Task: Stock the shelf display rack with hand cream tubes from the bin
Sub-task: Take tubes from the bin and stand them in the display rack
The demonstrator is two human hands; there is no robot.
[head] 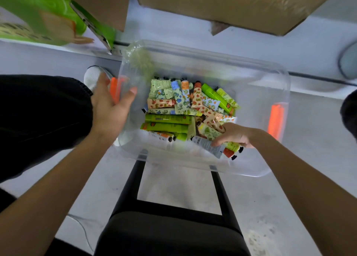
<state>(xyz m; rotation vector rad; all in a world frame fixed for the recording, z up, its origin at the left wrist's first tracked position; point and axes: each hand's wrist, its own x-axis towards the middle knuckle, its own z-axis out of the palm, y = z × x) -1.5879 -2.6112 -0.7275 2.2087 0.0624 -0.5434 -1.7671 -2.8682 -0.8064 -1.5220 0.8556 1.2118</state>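
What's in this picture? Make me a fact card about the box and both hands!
box: clear bin with orange latches at both ends
inside: a heap of hand cream tubes, green, peach and flowery
left hand: holds the bin's left end, thumb over the wall
right hand: inside the bin, fingers curled round the grabbed tubes
behind: cardboard box

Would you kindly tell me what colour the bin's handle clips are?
Bright orange; the head view shows the clip on the right end of the clear bin best.
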